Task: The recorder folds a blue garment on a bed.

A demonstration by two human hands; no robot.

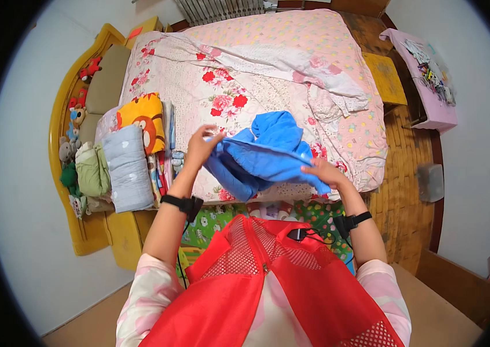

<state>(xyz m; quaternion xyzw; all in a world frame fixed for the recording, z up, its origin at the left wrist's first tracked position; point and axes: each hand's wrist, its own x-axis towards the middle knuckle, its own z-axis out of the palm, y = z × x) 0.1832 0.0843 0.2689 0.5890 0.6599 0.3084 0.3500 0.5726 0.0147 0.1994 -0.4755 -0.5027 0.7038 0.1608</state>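
A blue cloth, plush like a towel or blanket (262, 160), is lifted between my two hands over the near edge of the bed. My left hand (202, 145) pinches its upper left corner between thumb and fingers. At the right end of the same edge, my right hand (326, 171) grips the cloth. The rest hangs in loose folds, with a crumpled part lying beyond on the floral bedsheet (227, 82).
Folded blankets, including a grey-blue one (127, 169) and an orange one (153, 112), are stacked at the left by the yellow headboard (60, 86). Plush toys line it. A yellow stool (383, 78) and a pink-covered table (427, 104) stand at right.
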